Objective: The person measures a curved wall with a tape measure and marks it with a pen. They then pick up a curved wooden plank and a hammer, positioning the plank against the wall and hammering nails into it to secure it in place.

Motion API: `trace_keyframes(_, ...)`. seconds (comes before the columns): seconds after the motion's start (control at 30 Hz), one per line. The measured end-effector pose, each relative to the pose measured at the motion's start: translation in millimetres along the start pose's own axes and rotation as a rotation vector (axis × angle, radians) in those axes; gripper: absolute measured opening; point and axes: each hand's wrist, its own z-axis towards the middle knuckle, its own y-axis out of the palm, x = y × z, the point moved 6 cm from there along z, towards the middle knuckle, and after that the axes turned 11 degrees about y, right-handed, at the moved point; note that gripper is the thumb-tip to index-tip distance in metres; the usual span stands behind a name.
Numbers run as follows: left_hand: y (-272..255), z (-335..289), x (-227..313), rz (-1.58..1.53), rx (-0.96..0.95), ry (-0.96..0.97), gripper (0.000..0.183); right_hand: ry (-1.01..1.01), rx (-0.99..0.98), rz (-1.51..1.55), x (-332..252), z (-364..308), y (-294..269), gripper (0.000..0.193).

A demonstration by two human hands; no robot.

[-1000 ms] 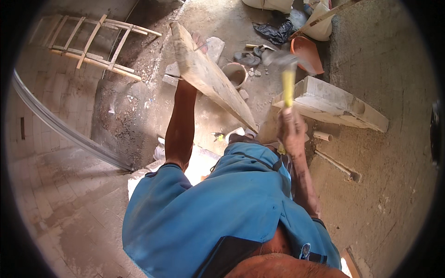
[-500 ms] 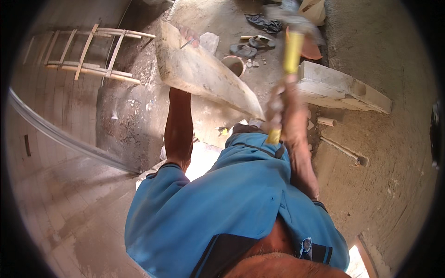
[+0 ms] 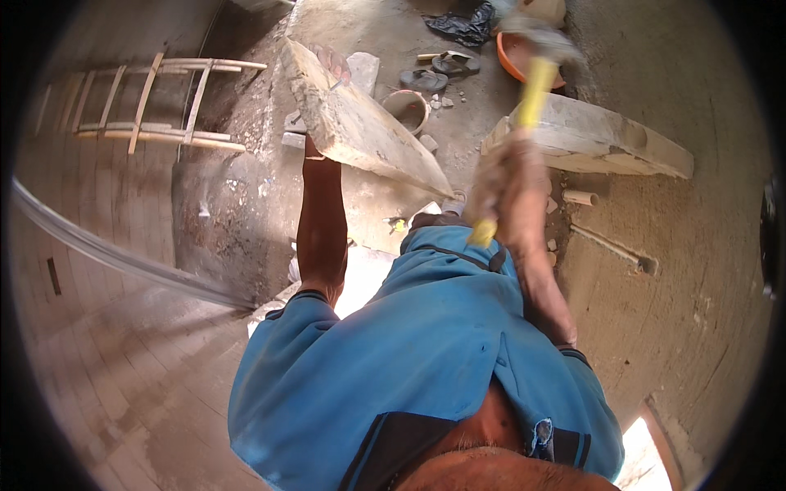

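Observation:
My right hand [image 3: 520, 180] is closed around the yellow handle of a hammer [image 3: 536, 94]. Its head points away from me and is smeared by motion. To the left, a thick, pale, rough slab [image 3: 368, 127] stands tilted. My left forearm passes behind it, and the fingers of my left hand [image 3: 332, 64] curl over its far edge; the palm is hidden. Beside those fingers a thin metal pin, like a nail [image 3: 336, 85], stands at the slab's face. The hammer is apart from the slab.
A white block [image 3: 606, 139] lies along the wall at right, with a short pipe piece [image 3: 581, 197] below it. Farther off are a bucket [image 3: 407, 110], sandals [image 3: 424, 80], a black plastic bag [image 3: 463, 29] and an orange basin [image 3: 516, 57]. A wooden ladder [image 3: 151, 102] is at left.
The slab has shifted slightly left in view, and its near left edge shows more. My right hand still swings the hammer, its head now slightly right and lower in the picture.

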Motion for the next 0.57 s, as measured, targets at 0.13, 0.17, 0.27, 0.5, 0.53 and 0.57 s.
trace_keyframes(0.13, 9.2, -4.4, -7.6, -0.032, -0.105, -0.044, 0.032, 0.162, -0.277, -0.469, 19.9, -25.5, 20.1, 0.047)
trace_keyframes(0.17, 9.0, -7.4, -4.5, -0.048, -0.131, -0.051, 0.033, 0.235, -0.317, -0.451, 14.9, -30.7, 20.6, 0.048)
trace_keyframes(0.27, 1.8, -11.0, 0.4, -0.097, -0.173, -0.065, 0.038, 0.158, -0.015, 0.02, -1.3, -13.0, -7.6, 0.048)
trace_keyframes(0.5, 16.5, -13.3, -12.0, -0.219, -0.415, -0.125, 0.05, 0.28, -0.246, -0.459, 38.8, -40.7, 11.1, 0.051)
trace_keyframes(0.53, 15.7, -17.5, -12.9, -0.229, -0.414, -0.127, 0.051, 0.314, -0.27, -0.41, 36.3, -40.4, 3.3, 0.052)
trace_keyframes(0.57, 14.3, -23.1, -15.4, -0.236, -0.402, -0.148, 0.051, 0.345, -0.301, -0.357, 36.5, -38.7, 1.6, 0.054)
